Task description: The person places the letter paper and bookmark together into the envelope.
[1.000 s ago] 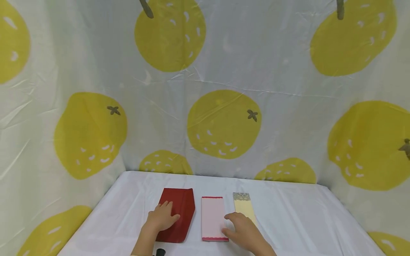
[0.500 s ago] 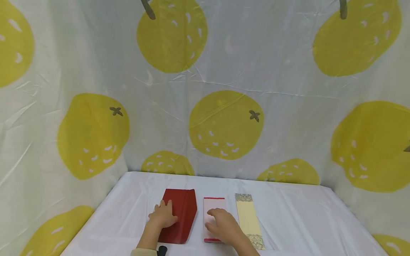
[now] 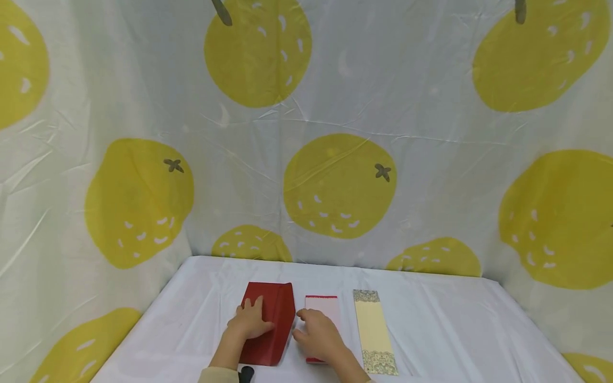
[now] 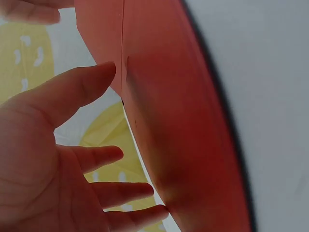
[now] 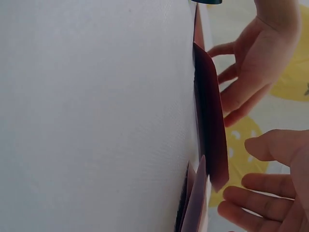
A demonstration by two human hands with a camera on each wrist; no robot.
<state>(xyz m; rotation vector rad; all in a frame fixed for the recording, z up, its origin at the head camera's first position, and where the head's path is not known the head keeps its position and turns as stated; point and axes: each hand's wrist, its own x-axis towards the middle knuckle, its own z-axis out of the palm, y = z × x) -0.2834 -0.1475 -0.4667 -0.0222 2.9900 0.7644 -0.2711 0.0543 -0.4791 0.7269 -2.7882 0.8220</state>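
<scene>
A red envelope (image 3: 276, 296) lies on the white-covered table, its right-hand flap (image 3: 286, 319) tilted up a little. My left hand (image 3: 246, 322) is over its left half with fingers spread; the left wrist view shows the fingertips at the red paper (image 4: 169, 106). To the right, a pink card (image 3: 326, 303) with red-trimmed ends lies partly hidden under my right hand (image 3: 317, 334). That hand's relaxed fingers point toward the flap and hold nothing. In the right wrist view the same hand (image 5: 270, 183) stays apart from the red flap (image 5: 212, 121).
A pale yellow strip (image 3: 373, 324) with lace-patterned ends lies right of the pink card. A small black object (image 3: 246, 373) shows by the left wrist. Behind the table (image 3: 440, 324) hangs a curtain (image 3: 431, 202) printed with yellow fruit.
My right hand has moved left, from beside the yellow strip across the pink card to near the red envelope, uncovering the strip. My left hand has shifted slightly right on the envelope.
</scene>
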